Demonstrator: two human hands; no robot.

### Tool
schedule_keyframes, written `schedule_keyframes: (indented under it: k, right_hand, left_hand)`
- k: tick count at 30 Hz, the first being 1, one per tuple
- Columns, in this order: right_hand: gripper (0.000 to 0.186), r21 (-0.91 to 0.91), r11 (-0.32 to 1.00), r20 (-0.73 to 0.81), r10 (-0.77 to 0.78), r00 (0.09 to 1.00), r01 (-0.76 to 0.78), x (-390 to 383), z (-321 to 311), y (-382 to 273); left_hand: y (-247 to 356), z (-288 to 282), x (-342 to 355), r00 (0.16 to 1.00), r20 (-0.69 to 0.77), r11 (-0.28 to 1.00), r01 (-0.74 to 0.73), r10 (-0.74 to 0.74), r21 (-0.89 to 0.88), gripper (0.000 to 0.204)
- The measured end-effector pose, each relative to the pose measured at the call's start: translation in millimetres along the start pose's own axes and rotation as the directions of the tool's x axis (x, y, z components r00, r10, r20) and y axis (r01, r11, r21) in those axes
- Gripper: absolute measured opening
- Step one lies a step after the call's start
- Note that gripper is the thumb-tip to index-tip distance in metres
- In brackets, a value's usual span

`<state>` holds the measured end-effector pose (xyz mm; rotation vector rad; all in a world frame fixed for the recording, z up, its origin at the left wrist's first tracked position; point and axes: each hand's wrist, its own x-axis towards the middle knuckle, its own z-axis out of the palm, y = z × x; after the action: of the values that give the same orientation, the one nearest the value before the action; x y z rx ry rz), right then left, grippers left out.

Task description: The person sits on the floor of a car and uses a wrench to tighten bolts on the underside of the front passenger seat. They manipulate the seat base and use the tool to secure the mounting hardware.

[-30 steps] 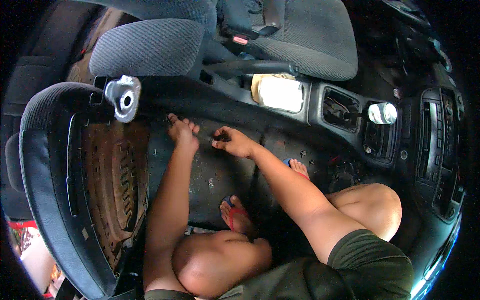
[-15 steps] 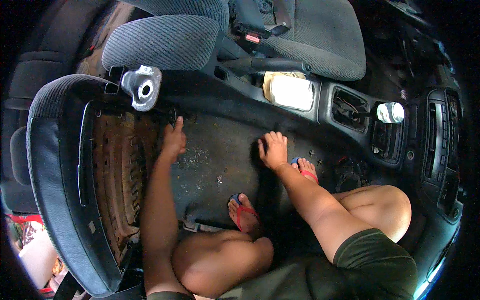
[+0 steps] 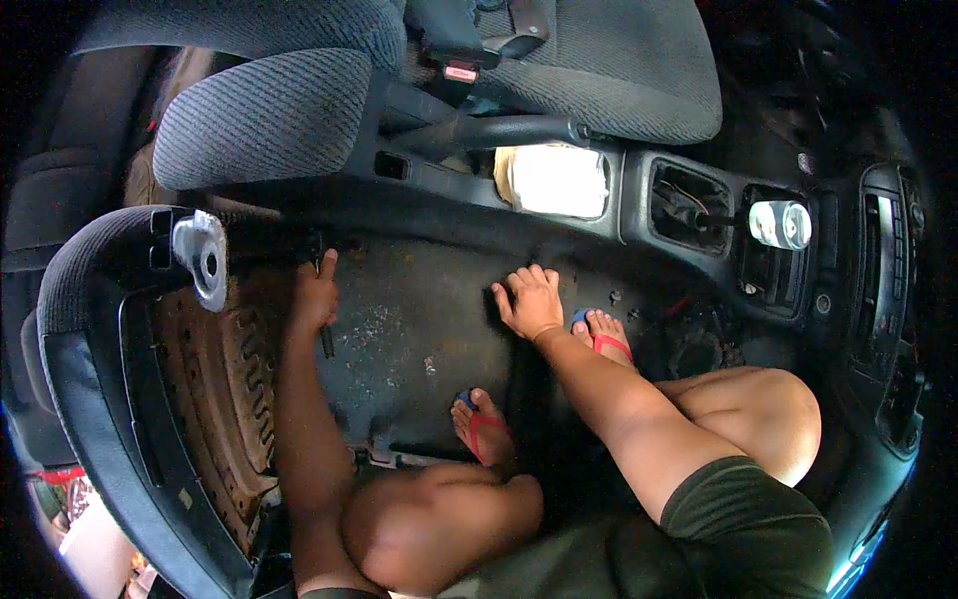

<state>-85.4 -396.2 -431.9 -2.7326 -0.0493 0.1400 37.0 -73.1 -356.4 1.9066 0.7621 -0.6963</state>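
— Two hands, both down on the bare car floor (image 3: 419, 339). Left hand (image 3: 314, 295)?
— Fingers curled round a thin dark tool (image 3: 324, 334); its shaft sticks out below the fist, against the floor. Can't tell what kind of tool.
— Right hand (image 3: 531, 302)?
— Flat, fingers spread, palm pressed on the floor near the centre console (image 3: 639, 200). Nothing in it.
— Open room?
— Tight. Dark scuffed floor panel runs between a tipped-back seat (image 3: 110, 399) on the left and the console on the right. Person's knees and feet in red-strapped sandals (image 3: 484, 424) fill the lower part. Free floor lies between the two hands.
— Edges?
— Seat's underside faces the floor: rusty brown springs (image 3: 225, 389), black plastic rim, grey metal bracket (image 3: 203, 258) at its upper corner, just beside the left hand.
— Labels, packages?
— Small red tab on the belt buckle (image 3: 461, 73) up top, between the grey fabric seats (image 3: 269, 110). A pale bright patch (image 3: 557, 180) sits in the console tray. Shiny round gear knob (image 3: 780, 224) to the right.
— Textures?
— Seats coarse grey weave; floor gritty, pale flecks; console smooth black plastic.
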Motion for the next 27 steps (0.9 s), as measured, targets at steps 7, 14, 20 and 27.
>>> schedule_keyframes:
  k: [7, 14, 20, 27]
  right_hand:
    - [0.030, -0.016, 1.000, 0.000, 0.010, 1.000, -0.010, 1, 1, -4]
    - [0.035, 0.500, 0.851, 0.072, 0.145, 0.987, -0.161, 36, 14, -62]
    - [0.047, 0.466, 0.884, 0.503, -0.221, 0.835, -0.047, 118, -10, -138]
    - [0.047, 0.614, 0.782, 0.595, -0.368, 0.715, -0.109, 55, 11, -214]
  left_hand:
    - [-15, -6, 7, 0.991, 0.137, 0.984, 0.017, 0.008, -0.177, 0.043]
    - [6, 72, -8, 0.998, 0.035, 0.502, 0.055, -0.050, -0.863, 0.045]
    - [0, 62, 8, 0.999, -0.043, 0.590, -0.040, 0.009, -0.806, 0.043]
    - [-34, 5, 15, 0.964, -0.206, 0.971, -0.122, 0.165, 0.206, 0.052]
